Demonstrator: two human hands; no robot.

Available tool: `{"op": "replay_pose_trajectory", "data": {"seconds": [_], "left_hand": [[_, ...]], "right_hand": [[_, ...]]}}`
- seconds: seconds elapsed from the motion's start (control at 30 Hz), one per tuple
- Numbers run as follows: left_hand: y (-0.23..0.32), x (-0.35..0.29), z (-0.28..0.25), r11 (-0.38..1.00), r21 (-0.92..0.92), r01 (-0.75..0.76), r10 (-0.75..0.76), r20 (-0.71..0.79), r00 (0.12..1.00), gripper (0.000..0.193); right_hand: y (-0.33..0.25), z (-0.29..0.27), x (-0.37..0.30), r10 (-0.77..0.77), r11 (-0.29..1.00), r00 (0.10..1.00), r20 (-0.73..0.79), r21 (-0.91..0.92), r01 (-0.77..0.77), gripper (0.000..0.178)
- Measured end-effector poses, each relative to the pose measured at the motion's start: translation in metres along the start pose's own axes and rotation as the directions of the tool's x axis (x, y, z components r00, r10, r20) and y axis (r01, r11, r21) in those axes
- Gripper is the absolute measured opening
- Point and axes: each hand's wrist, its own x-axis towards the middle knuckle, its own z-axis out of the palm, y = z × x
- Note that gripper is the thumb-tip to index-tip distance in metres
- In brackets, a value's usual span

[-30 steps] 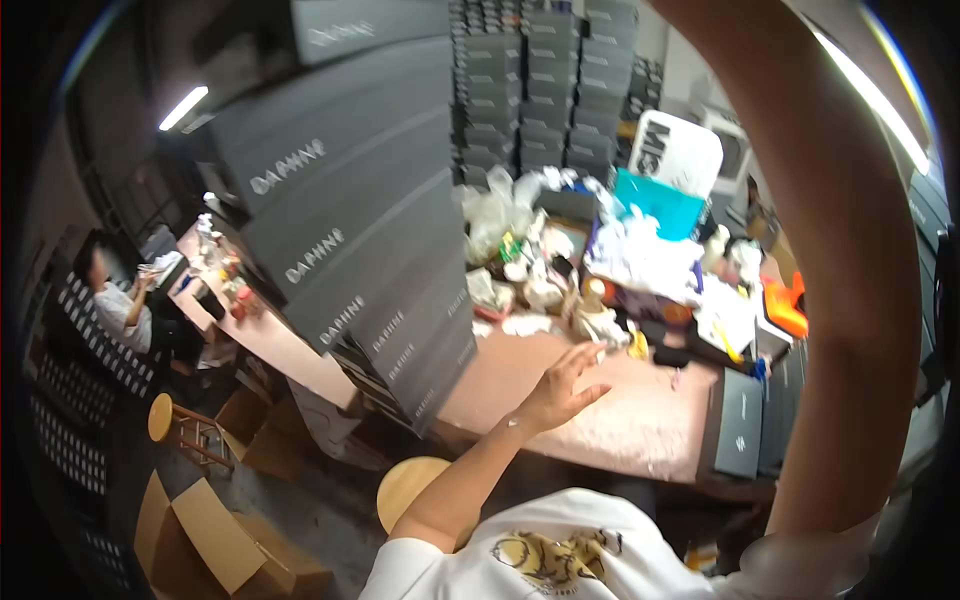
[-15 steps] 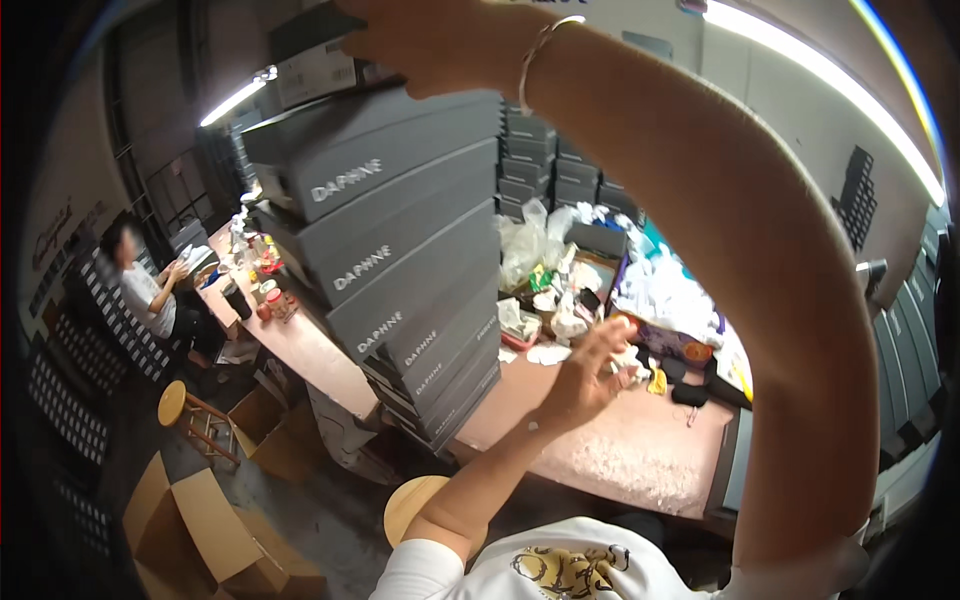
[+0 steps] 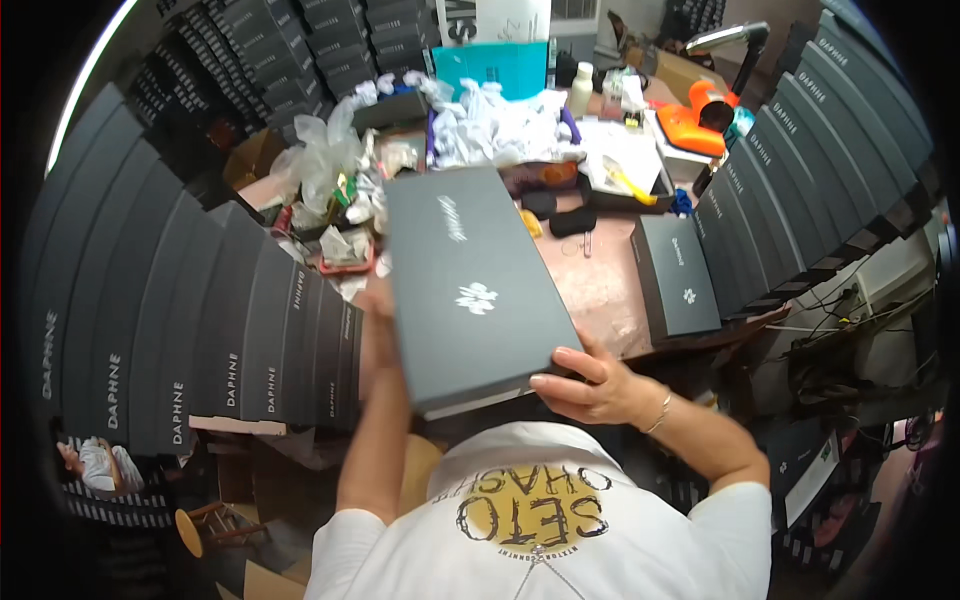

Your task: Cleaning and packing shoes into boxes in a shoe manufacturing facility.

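A dark grey lidded shoe box (image 3: 470, 300) with a white flower mark is held tilted in front of me above the table, between my two hands. My right hand (image 3: 605, 388) grips its near right corner, fingers on the lid edge. At its left side is my left hand (image 3: 380, 335), blurred and partly hidden by the box, supporting that side. On the pink table (image 3: 600, 290), a black oval item (image 3: 573, 221) and a small wire loop (image 3: 586, 244) lie just past the box.
Tall stacks of like boxes rise at left (image 3: 150, 290) and right (image 3: 800, 190). A single box (image 3: 680, 280) stands by the right stack. Behind are a bin of white crumpled paper (image 3: 500, 125), plastic bags (image 3: 320, 160) and an orange tape dispenser (image 3: 695, 130). A person (image 3: 105, 465) is far left.
My view has turned right. My right hand has come down from a box atop the left stack, and a shoe box is now between both hands. My left hand, earlier open and empty, is at the box.
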Motion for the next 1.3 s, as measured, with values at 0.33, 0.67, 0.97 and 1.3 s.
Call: {"op": "replay_pose_trajectory", "data": {"seconds": [0.33, 0.67, 0.97, 1.3], "left_hand": [[-0.16, -0.05, -0.016, 0.768, 0.356, 0.533, -0.114, -0.743, 0.66, 0.041], [-0.085, -0.051, -0.009, 0.819, 0.492, 0.296, 0.113, -0.643, 0.757, 0.069], [-0.045, -0.043, -0.028, -0.633, 0.687, 0.357, 0.186, -0.312, 0.932, 0.069], [-0.178, 0.013, -0.019, -0.611, 0.748, -0.259, -0.454, -0.062, 0.889, 0.04]], "right_hand": [[0.029, 0.124, -0.16, 0.727, -0.298, -0.098, 0.679, 0.184, -0.936, 0.056], [0.043, 0.09, -0.057, 0.71, -0.598, -0.065, 0.701, 0.55, -0.583, 0.051], [0.054, 0.11, -0.086, 0.791, 0.456, 0.267, 0.55, -0.24, -0.857, 0.053], [0.116, 0.143, -0.107, 0.791, 0.262, 0.143, 0.595, -0.118, -0.958, 0.056]]}}
